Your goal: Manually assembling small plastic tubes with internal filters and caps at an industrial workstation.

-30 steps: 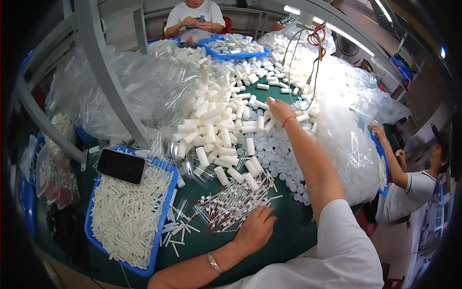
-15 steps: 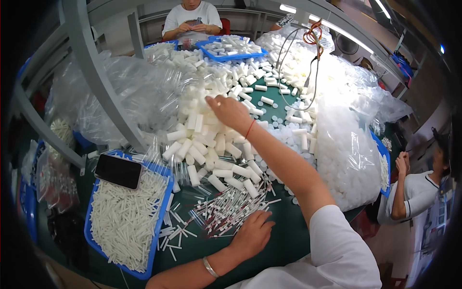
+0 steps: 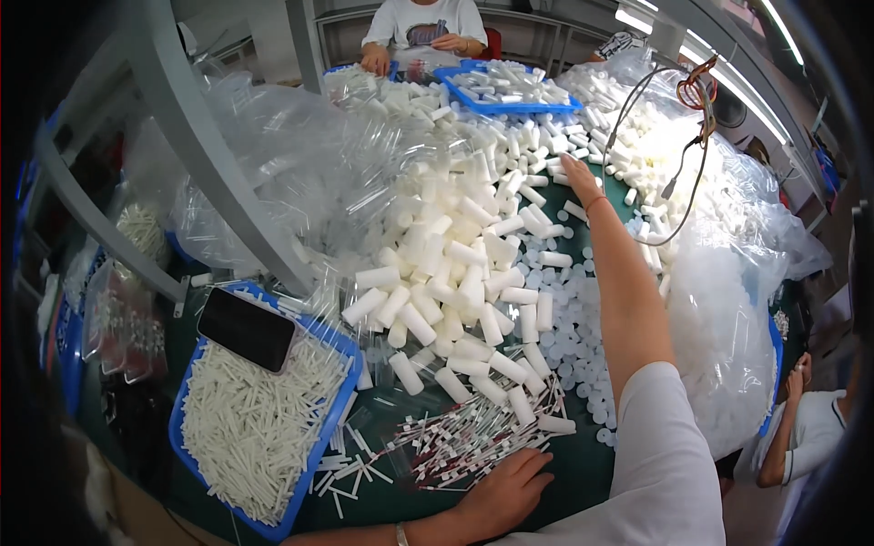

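My right hand (image 3: pixel 583 180) reaches far across the table, seen edge-on with its fingers stretched out. It is beside loose white cylinders at the far end of a large heap of white cylinders (image 3: pixel 437 282), and no held thing shows in it. My left hand (image 3: pixel 510 490) lies on the green tabletop near the front, fingers loosely extended. Its fingertips are next to a pile of thin sticks with white and dark red parts (image 3: pixel 460 441). Small translucent round caps (image 3: pixel 564 314) are scattered between the heap and my right forearm.
At the left, a blue tray (image 3: pixel 296 491) holds short white sticks, with a phone (image 3: pixel 246 329) on it. Clear plastic bags (image 3: pixel 282 155) and a grey metal post (image 3: pixel 218 173) stand behind. Another bag (image 3: pixel 728 337) bulges at the right; a wire loop hangs beyond. Two people sit nearby.
My right hand has moved from the heap's near-left part to the far right, over the loose cylinders. The view has shifted left. My left hand stays by the thin sticks.
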Demonstrator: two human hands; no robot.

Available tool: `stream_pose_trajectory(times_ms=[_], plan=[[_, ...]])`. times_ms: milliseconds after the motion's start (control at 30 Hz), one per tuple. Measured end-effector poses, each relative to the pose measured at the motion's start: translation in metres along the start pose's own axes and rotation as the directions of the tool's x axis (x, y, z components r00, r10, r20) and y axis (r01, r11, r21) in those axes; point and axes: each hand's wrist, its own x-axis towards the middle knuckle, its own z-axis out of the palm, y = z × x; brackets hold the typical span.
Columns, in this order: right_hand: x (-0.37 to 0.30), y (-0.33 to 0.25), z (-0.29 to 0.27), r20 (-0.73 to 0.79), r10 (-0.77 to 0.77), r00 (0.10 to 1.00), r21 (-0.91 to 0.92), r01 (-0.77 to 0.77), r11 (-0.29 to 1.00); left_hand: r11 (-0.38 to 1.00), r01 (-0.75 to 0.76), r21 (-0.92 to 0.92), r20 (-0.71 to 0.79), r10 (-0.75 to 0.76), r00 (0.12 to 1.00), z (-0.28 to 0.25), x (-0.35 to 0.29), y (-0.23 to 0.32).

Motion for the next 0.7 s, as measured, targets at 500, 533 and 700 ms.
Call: stream_pose_trajectory(times_ms=[500,533,700], plan=[[-0.098,-0.218,-0.049,0.123,-0.191,0.974,0.629,0.072,0.774,0.963,-0.170,0.210,0.024,0.168,0.985,0.012,0.000,-0.013],[-0.111,-0.249,-0.072,0.165,-0.084,0.983,0.611,-0.035,0.791,0.954,-0.156,0.255,0.010,0.158,0.987,0.006,-0.006,-0.015],[-0.201,-0.292,-0.170,0.109,-0.036,0.993,0.338,-0.003,0.941,0.908,-0.178,0.379,0.055,0.170,0.984,0.002,-0.019,-0.010]])
